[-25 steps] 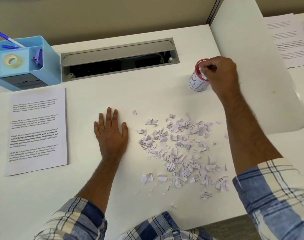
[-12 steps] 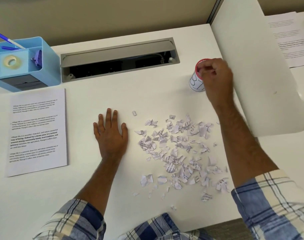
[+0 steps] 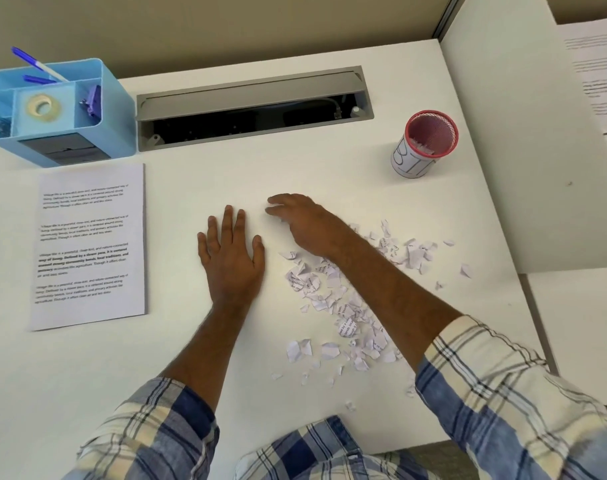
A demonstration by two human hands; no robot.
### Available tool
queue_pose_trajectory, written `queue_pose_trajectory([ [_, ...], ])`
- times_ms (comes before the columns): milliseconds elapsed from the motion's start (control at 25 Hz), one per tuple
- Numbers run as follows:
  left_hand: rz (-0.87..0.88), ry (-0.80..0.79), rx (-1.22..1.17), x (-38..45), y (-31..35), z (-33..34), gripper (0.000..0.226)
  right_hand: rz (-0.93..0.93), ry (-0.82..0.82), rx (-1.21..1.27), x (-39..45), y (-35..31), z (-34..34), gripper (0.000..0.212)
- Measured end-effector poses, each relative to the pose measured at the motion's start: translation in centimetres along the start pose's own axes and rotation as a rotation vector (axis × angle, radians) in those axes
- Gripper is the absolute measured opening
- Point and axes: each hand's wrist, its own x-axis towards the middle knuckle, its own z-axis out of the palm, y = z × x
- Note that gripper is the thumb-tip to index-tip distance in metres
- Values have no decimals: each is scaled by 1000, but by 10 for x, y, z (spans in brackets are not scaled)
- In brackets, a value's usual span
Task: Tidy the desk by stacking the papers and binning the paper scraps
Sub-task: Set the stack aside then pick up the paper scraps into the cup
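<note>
Scraps [image 3: 343, 299] just behind R hand [image 3: 307, 225] fingers [image 3: 278, 199]

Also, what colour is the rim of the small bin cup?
Red, above a white label; the rim shows in the head view.

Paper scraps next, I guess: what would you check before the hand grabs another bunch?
1. Bin upright, mouth unblocked: ok.
2. Paper scraps still on the desk: ok, plenty left.
3. Right hand free to grab: cannot tell, fingertips hidden.
4. Left hand flat on the desk, off the scraps: ok.
5. Printed papers lying apart from the scraps: ok.
</note>
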Motion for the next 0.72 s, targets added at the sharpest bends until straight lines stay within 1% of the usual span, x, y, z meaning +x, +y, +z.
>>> queue_pose_trajectory([
  [40, -1, -2, -5, 0, -1, 1, 59, -23, -42, -65, -1, -1, 1, 56],
  [120, -3, -4, -5, 0, 0, 1, 59, -69, -84, -146, -6, 0, -2, 50],
  [240, 1, -11, -6, -1, -1, 1, 60, -35, -86, -129, -23, 5, -11, 38],
  [320, -5, -21, -8, -1, -1, 0, 60, -13, -153, -133, -36, 12, -17, 42],
  [400, -10, -35, -8, -1, 0, -2, 60, 17, -194, -120, -51, 20, -18, 52],
  [520, -13, -59, -13, 0, 2, -4, 61, -11, -175, -114, -64, 29, -15, 62],
  [600, -18, -64, -8, 1, 1, -4, 61, -90, -119, -154, -67, 32, -8, 62],
  [680, -17, -68, -11, 1, 1, -4, 61, -183, -59, -256, -68, 36, -2, 60],
  [720, -19, -65, -9, 0, 1, -4, 60, -191, -59, -306, -68, 37, -1, 57],
])
